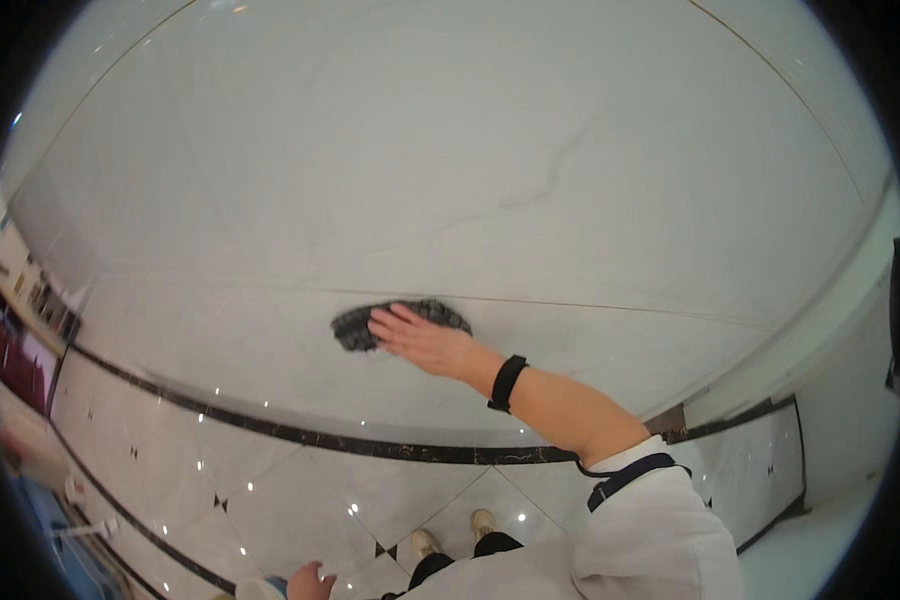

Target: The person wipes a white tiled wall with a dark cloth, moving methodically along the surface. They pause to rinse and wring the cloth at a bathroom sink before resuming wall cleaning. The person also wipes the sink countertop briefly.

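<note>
My right hand (425, 345) lies over a dark grey, fluffy-looking cloth (355, 328) and holds it pressed against a glossy white marble-look wall (470, 130). Its fingers stretch across the cloth toward the left, and parts of the cloth stick out on both sides of the hand. The cloth sits just under a thin horizontal joint line in the wall. Down at the lower edge, left of my feet, my left hand (310, 582) shows only in part. Its thumb and fingers are bent but apart, and I see nothing between them. A pale rounded thing (260, 588), partly cut off, is beside it.
A dark marbled border strip (340, 440) runs along the wall's foot. Below it are shiny pale floor tiles (310, 490) with small dark inlays. My light shoes (483, 521) stand there. A white frame (790, 330) rises at the right; a dark red cabinet (15, 350) stands far left.
</note>
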Available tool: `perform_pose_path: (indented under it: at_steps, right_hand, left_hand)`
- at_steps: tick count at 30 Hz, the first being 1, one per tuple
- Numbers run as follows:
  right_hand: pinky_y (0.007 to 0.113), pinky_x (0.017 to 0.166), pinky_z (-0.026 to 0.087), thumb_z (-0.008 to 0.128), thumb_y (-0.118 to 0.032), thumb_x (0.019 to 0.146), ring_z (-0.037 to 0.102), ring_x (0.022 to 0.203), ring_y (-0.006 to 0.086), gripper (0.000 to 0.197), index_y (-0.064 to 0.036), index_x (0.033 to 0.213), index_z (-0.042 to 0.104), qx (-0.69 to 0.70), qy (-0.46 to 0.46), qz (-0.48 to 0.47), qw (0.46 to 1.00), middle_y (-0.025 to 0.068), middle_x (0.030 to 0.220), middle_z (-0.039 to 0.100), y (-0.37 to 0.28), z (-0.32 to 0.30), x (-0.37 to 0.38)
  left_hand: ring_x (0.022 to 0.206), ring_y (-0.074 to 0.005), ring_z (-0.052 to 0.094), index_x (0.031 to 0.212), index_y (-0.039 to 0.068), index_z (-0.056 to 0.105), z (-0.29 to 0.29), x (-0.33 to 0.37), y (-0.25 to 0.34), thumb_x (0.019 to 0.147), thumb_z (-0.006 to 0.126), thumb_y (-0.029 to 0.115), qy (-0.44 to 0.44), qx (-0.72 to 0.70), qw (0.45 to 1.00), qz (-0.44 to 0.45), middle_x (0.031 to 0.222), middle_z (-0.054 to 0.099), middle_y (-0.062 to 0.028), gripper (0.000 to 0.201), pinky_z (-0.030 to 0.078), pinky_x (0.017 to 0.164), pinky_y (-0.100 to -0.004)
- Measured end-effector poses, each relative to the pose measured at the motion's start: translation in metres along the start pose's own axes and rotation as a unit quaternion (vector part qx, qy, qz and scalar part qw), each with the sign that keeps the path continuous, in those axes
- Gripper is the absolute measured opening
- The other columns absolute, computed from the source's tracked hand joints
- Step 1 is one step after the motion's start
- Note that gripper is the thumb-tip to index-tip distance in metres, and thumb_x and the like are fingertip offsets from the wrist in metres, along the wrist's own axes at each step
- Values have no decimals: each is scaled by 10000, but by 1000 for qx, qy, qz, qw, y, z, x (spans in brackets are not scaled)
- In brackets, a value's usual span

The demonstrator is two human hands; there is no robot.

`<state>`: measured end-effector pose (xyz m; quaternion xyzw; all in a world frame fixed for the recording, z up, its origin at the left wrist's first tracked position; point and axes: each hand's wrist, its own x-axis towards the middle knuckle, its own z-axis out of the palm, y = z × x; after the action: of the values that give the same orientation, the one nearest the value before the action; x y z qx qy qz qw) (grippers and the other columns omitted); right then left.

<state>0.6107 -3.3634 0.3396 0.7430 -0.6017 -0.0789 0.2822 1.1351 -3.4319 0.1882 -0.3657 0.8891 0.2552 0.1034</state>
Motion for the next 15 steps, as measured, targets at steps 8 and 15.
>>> perform_pose_path:
  at_steps: [8, 15]
  right_hand:
    - [548, 1093, 196, 672, -400, 709, 364, 1302, 303, 308, -342, 1012, 685, -163, 201, 279, 925, 52, 1329, 472, 46, -48, -182]
    - [559, 1071, 231, 566, -373, 839, 307, 1302, 432, 543, -125, 1317, 500, -239, 363, 572, 695, 246, 1417, 345, 113, -80, -409]
  left_hand:
    - [1004, -387, 598, 1197, 45, 573, -32, -2, 17, 830, 636, 344, -58, 67, 995, -55, 1047, 644, -234, 478, 482, 854, -433]
    - [990, -383, 608, 1158, 9, 593, -61, 47, 85, 830, 645, 311, -41, 65, 996, 35, 1046, 647, -235, 449, 486, 837, -425]
